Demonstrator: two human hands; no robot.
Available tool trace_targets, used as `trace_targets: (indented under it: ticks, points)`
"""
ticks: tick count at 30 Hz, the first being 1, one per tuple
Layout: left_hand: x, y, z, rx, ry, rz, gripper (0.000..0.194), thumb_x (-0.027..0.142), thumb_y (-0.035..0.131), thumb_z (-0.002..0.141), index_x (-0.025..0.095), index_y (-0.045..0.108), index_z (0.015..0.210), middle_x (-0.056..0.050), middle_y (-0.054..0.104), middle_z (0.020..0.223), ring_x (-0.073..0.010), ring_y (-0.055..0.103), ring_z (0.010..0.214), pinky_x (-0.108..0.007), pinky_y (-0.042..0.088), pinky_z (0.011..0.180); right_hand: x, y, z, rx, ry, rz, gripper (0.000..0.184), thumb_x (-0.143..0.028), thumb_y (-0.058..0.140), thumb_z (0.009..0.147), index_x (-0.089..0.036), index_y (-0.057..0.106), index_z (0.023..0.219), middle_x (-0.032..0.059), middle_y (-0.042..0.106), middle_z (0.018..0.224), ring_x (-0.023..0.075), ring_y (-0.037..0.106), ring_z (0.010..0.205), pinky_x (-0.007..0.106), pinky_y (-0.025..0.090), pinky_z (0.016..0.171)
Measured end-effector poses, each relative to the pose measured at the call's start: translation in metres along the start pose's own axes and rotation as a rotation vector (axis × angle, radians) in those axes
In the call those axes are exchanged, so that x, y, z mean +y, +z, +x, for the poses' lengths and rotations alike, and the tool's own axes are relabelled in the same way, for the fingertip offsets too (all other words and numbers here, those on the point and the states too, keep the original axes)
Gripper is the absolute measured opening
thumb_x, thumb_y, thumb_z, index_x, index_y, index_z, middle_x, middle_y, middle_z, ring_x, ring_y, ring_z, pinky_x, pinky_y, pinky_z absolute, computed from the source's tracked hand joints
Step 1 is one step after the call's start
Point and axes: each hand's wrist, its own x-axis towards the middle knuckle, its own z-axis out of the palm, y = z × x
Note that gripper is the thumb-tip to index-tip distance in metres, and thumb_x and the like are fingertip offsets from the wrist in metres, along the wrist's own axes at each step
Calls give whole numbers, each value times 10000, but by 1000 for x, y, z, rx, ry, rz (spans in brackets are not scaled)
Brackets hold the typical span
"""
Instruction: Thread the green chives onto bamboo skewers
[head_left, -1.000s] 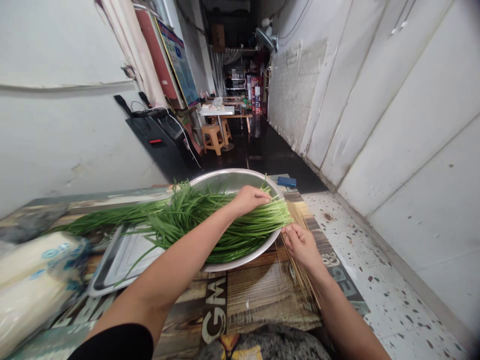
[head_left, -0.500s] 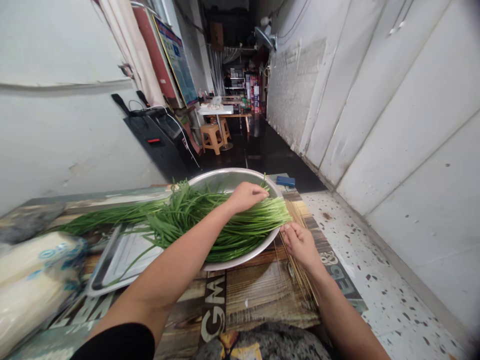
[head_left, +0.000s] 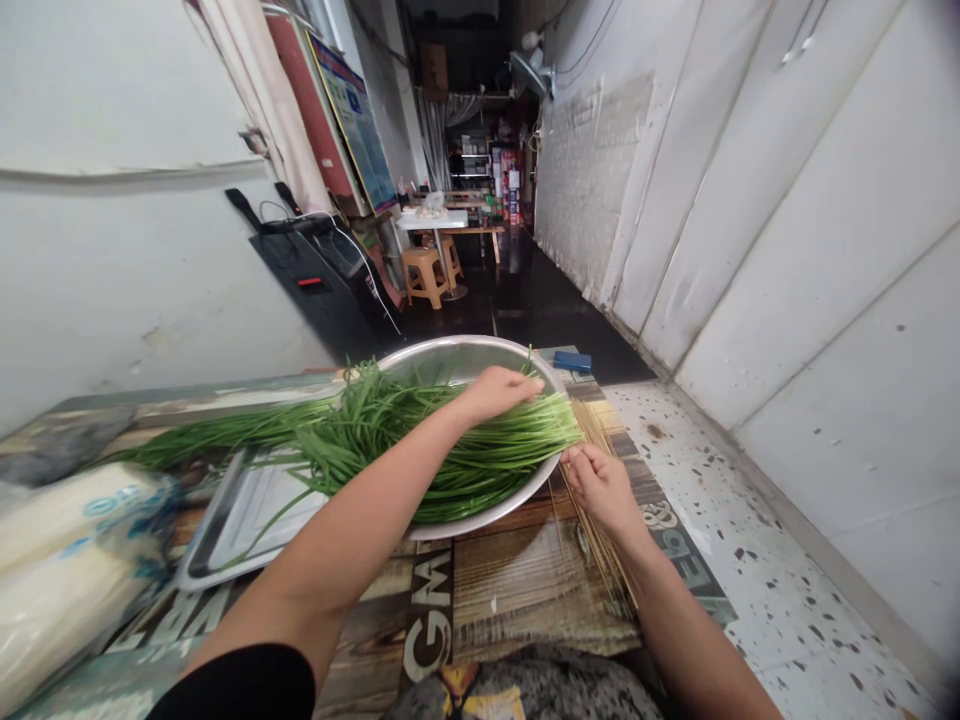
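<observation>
Green stalks (head_left: 469,482) are lying in metal basin (head_left: 469,342), running nine-to-three o'clock | right hand (head_left: 600,485) is sitting nearer pale ends, at its eleven | left hand (head_left: 499,393) is hovering above | fingers are curling; no telling whether they're pinching stalks

The patterned table (head_left: 517,590) carries a basin (head_left: 480,350), tray (head_left: 251,510) and sticks (head_left: 598,548).

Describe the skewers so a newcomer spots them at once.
On the wood-patterned table stands a wide metal basin of chives. Just right of it, partly hidden by the right hand, lie the skewers: thin, straight and tan, unlike the green chives.
</observation>
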Motion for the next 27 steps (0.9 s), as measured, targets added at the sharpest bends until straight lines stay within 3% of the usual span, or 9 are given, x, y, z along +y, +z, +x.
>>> trace_targets:
  ticks: [4,8,10,14,19,27]
  points:
    - [4,2,-4,-185,31,-126,331,456,586,707,156,725,724,19,672,689,-161,595,716,-214,426,668,-12,-2,-4,46,-60,-157,322,-460,493,836,-165,576,739,-60,362,464,81,311,416,206,243,401]
    - [1,-1,-4,-80,-56,-251,335,425,631,685,163,725,871,-13,708,855,-173,611,820,-247,439,774,-28,-9,-10,-22,-120,-296,274,-417,546,809,-163,629,751,-29,445,512,104,390,477,213,289,436]
    - [1,-4,-5,-95,-88,-311,370,451,632,683,156,721,887,-31,709,871,-181,618,821,-267,450,776,-35,-13,-12,-59,-143,-324,259,-393,535,819,-166,657,796,-18,480,531,113,419,500,212,297,442]
    - [6,-12,-11,-220,-75,-403,375,492,603,703,143,709,790,-33,701,777,-168,619,721,-267,468,699,-43,-14,-13,-50,-200,-353,270,-356,490,850,-181,693,817,12,578,608,156,523,616,230,375,526]
    - [12,-18,-16,-227,-86,-437,345,470,620,695,129,668,699,-18,669,679,-148,596,624,-257,460,630,-43,-12,-8,-62,-271,-365,260,-312,463,876,-190,692,877,39,674,819,190,584,763,277,432,707]
    - [17,-21,-18,-213,-79,-482,354,472,632,682,119,640,659,-7,629,612,-123,555,567,-241,438,584,-42,-8,-3,14,-341,-426,241,-297,474,876,-181,685,869,43,683,825,194,606,780,283,452,713]
